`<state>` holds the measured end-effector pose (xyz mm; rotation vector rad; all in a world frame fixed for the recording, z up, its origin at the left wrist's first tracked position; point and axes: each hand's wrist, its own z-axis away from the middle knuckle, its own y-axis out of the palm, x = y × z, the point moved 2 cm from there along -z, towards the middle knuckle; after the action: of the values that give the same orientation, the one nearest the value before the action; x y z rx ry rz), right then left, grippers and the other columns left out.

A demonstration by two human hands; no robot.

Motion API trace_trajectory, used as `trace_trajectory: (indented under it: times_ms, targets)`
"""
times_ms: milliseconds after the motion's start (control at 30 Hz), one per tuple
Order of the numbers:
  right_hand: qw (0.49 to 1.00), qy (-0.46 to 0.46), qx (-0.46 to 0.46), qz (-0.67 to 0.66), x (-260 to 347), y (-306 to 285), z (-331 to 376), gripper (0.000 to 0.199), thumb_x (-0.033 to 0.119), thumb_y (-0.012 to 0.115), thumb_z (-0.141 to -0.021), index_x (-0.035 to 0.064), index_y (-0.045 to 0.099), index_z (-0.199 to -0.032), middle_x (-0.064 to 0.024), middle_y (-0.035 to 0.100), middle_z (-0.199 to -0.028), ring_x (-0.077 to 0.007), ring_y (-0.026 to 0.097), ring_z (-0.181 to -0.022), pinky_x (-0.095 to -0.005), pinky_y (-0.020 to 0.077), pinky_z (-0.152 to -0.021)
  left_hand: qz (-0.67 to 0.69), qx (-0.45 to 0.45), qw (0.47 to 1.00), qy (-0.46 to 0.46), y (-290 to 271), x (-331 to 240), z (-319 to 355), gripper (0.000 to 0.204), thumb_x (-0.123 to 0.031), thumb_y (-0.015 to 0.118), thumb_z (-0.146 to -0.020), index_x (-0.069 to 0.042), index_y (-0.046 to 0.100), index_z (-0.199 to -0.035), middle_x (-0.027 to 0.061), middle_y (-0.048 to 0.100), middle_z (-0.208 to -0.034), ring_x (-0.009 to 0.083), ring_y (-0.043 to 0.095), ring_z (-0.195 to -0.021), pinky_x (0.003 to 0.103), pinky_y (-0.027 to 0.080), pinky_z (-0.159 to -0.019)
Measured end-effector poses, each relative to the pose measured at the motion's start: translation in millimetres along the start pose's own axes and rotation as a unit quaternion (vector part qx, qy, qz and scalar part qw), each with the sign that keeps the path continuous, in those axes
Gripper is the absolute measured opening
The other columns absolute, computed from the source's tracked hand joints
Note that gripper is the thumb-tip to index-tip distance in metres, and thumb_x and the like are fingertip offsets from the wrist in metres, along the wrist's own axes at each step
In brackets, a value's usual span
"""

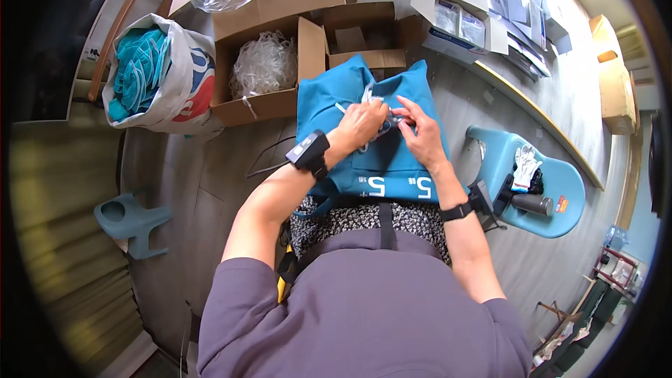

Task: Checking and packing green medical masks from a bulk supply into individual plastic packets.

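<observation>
A teal cloth (392,161) with white printing covers my lap, its two top corners standing up like points. Over its middle, my left hand (360,124) is closed in a pinch around a small, thin, whitish and clear piece (369,92), part of which sticks out above the fingers. My right hand (420,136) comes in from the other side with bent fingers, and its thumb and fingertips meet the same piece. The fingers hide most of it, so its kind cannot be made out.
Ahead, a cardboard box (306,56) holds tangled clear strands (266,64). A white sack (183,101) of teal pieces stands at left, near a small blue-grey stool (133,222). At right, a blue seat (560,199) carries gloves (526,168) and a dark cylinder (533,204). An open carton (455,24) stands far right.
</observation>
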<state>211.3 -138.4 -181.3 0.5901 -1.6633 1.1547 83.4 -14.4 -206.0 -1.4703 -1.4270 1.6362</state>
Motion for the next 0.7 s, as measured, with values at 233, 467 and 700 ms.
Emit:
trace_trajectory:
  times_ms: [233, 467, 700]
  targets:
    - [0.991, 0.029, -0.091, -0.093, -20, -8, 4, 0.039, -0.008, 0.053, -0.09, 0.0014, 0.057, -0.128, -0.0119, 0.068, -0.108, -0.0094, 0.066, -0.08, -0.0199, 0.0505, -0.068, 0.466, -0.064, 0.843, -0.261, -59, 59, 13, 0.011, -0.004, 0.051, -0.097, -0.002, 0.062, -0.098, 0.0055, 0.068, -0.084, 0.0133, 0.065, -0.075, 0.031, 0.054, -0.066]
    - [0.992, 0.037, -0.095, -0.08, -15, -5, 1, 0.034, -0.008, 0.053, -0.091, -0.0003, 0.06, -0.123, -0.009, 0.068, -0.102, -0.0087, 0.065, -0.079, -0.0196, 0.0501, -0.067, 0.436, -0.274, 0.763, -0.39, -162, 197, 43, 0.015, -0.014, 0.056, -0.099, -0.008, 0.065, -0.089, -0.005, 0.058, -0.073, 0.0032, 0.046, -0.06, 0.023, 0.034, -0.052]
    - [0.989, 0.054, -0.1, -0.096, -11, -5, -3, 0.029, -0.005, 0.052, -0.092, 0.0011, 0.061, -0.119, -0.0099, 0.069, -0.1, -0.0099, 0.066, -0.077, -0.0206, 0.052, -0.065, -0.006, -0.107, 0.896, -0.431, -208, 278, 45, 0.049, -0.037, 0.071, -0.085, 0.002, 0.06, -0.113, 0.0257, 0.066, -0.104, 0.0356, 0.065, -0.098, 0.043, 0.05, -0.084]
